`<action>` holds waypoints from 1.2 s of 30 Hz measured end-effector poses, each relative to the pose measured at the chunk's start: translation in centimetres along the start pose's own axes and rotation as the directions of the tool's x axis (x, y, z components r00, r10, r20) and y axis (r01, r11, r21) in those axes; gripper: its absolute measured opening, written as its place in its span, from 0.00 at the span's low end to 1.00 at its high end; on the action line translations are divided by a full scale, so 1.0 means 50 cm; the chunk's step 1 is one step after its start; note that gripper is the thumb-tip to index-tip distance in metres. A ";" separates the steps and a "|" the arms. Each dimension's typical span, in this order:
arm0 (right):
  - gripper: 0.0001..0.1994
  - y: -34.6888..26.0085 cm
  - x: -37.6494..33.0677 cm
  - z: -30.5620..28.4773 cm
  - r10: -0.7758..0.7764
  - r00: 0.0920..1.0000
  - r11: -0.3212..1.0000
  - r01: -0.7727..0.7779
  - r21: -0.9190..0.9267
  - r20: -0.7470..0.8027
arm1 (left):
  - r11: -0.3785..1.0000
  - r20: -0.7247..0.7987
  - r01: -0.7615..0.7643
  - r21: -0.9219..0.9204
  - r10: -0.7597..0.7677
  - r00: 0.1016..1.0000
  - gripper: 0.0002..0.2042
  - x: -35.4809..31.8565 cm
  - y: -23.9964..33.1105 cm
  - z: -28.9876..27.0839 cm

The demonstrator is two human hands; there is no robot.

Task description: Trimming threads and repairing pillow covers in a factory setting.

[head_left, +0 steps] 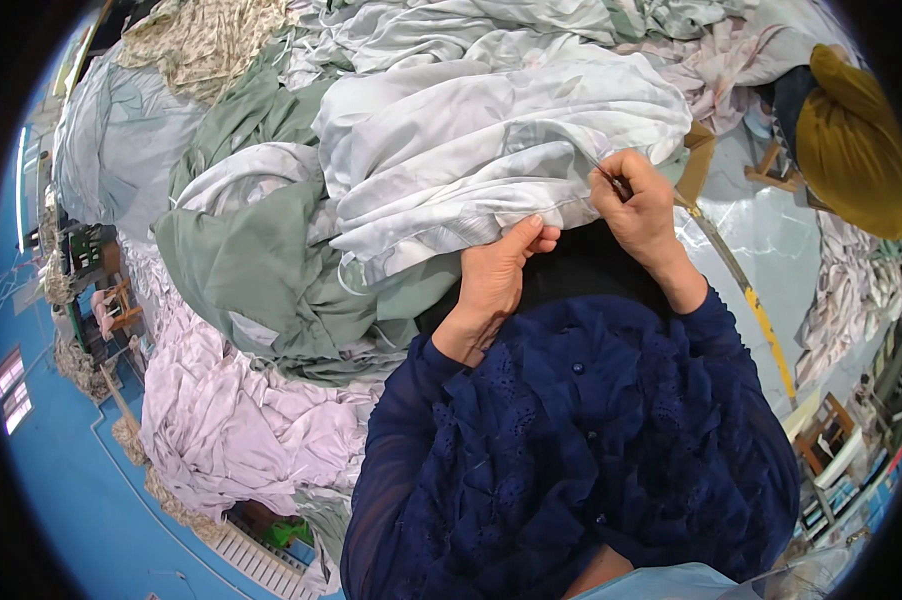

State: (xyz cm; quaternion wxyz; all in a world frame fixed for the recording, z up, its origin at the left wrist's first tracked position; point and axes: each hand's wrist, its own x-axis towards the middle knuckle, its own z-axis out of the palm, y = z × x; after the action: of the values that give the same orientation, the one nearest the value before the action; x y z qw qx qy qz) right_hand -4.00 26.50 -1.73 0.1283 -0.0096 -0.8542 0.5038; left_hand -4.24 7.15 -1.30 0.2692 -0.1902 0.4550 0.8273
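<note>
A large piece of white fabric (491,150) with a faint grey leaf pattern lies bunched in front of me, its near edge at my lap. My left hand (496,285) pinches that edge between thumb and fingers. Just to the right, my right hand (639,205) is closed at the same fabric's right end. A small dark tool (620,188) shows between its fingers; most of it is hidden, so I cannot make out its kind. Under and left of the white piece lies plain sage-green fabric (241,260).
Pale pink fabric (241,410) is heaped at the left, and beige printed fabric (196,45) at the far left. Mustard-coloured cloth (856,140) hangs at the far right, near a small wooden stool (774,168). A yellow floor stripe (771,340) crosses the grey floor.
</note>
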 end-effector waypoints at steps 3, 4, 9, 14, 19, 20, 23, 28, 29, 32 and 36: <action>0.07 -0.019 -0.003 0.006 0.148 0.975 0.971 -0.175 0.165 0.164 | 1.000 0.007 0.003 -0.012 -0.003 1.000 0.09 0.000 0.001 0.001; 0.08 -0.026 -0.004 0.011 0.223 0.930 0.906 -0.309 0.290 0.292 | 1.000 0.016 0.007 -0.017 -0.007 1.000 0.09 0.000 0.002 0.001; 0.08 -0.017 0.001 0.027 -0.016 0.961 0.977 -0.044 0.207 0.278 | 1.000 0.059 -0.017 -0.010 0.018 0.998 0.10 0.003 -0.002 -0.007; 0.06 -0.035 0.008 0.015 -0.129 0.962 0.992 0.122 0.046 0.239 | 1.000 0.052 -0.014 0.013 0.013 0.999 0.10 -0.001 -0.001 -0.001; 0.05 -0.040 0.006 0.007 -0.110 0.948 0.992 0.087 0.092 0.298 | 1.000 0.042 -0.014 0.002 0.014 0.999 0.10 -0.001 -0.003 -0.001; 0.05 -0.040 0.005 0.005 -0.053 0.944 0.986 -0.003 0.169 0.325 | 1.000 0.042 -0.014 0.002 0.014 0.999 0.10 0.000 -0.003 -0.002; 0.04 -0.036 0.002 0.001 0.068 0.906 0.949 -0.189 0.253 0.419 | 1.000 0.047 -0.014 0.013 0.014 0.999 0.10 0.001 -0.004 -0.003; 0.03 -0.019 0.005 0.021 0.082 0.943 0.924 -0.194 0.330 0.322 | 0.999 0.056 -0.032 0.039 0.030 0.998 0.09 -0.001 -0.001 0.003; 0.03 -0.018 0.007 0.024 0.109 0.947 0.887 -0.231 0.401 0.303 | 0.999 0.055 -0.032 0.039 0.030 0.998 0.09 0.000 -0.001 0.001; 0.04 -0.035 0.003 0.037 0.129 0.914 0.754 -0.343 0.560 0.385 | 0.999 0.060 0.000 0.045 -0.002 0.998 0.09 0.004 -0.007 -0.007; 0.05 -0.021 0.011 0.040 0.134 0.880 0.691 -0.412 0.594 0.455 | 1.000 0.072 0.022 0.013 -0.023 0.997 0.08 0.006 -0.013 -0.012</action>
State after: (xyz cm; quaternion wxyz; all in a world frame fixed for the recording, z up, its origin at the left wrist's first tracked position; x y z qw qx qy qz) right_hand -4.88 24.36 -1.62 -0.1214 0.0047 -0.6086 0.7841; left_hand -4.01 6.98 -2.20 0.2960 -0.1639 0.4479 0.8276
